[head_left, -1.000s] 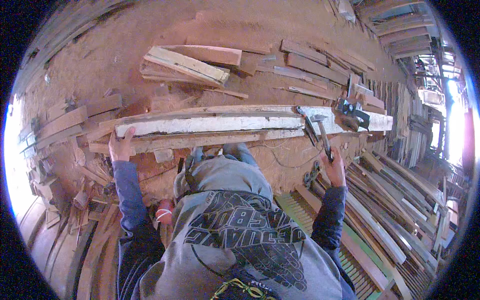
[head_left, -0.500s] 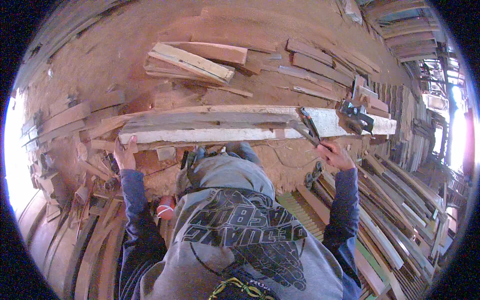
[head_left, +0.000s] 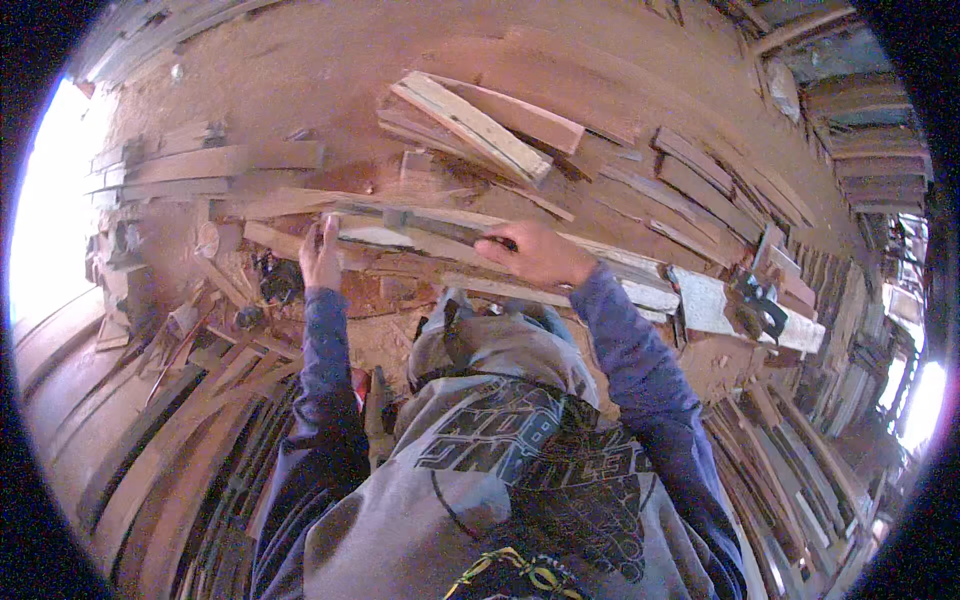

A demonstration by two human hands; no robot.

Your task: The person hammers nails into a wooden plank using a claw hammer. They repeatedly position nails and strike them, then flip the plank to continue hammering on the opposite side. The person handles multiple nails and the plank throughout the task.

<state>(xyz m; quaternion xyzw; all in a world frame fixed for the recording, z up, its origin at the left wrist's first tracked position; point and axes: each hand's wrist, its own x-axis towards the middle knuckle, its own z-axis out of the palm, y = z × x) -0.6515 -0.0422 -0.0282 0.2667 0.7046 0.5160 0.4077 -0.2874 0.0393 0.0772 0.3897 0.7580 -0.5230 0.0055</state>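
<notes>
Reddish-brown floor (head_left: 330,75) observed across upper frame, bearing loose boards (head_left: 470,126) at upper centre, planks (head_left: 230,161) at upper left, further lengths (head_left: 690,153) at upper right

The board (head_left: 375,235) is matt wood (rough-looking); the sleeves (head_left: 640,345), matt, creased cloth.

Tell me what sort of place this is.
Probably a woodworking shop or timber yard: loose boards lie on bare brown ground, long planks are piled at lower right, and the right hand grips what looks like a hammer, blurred.
</notes>
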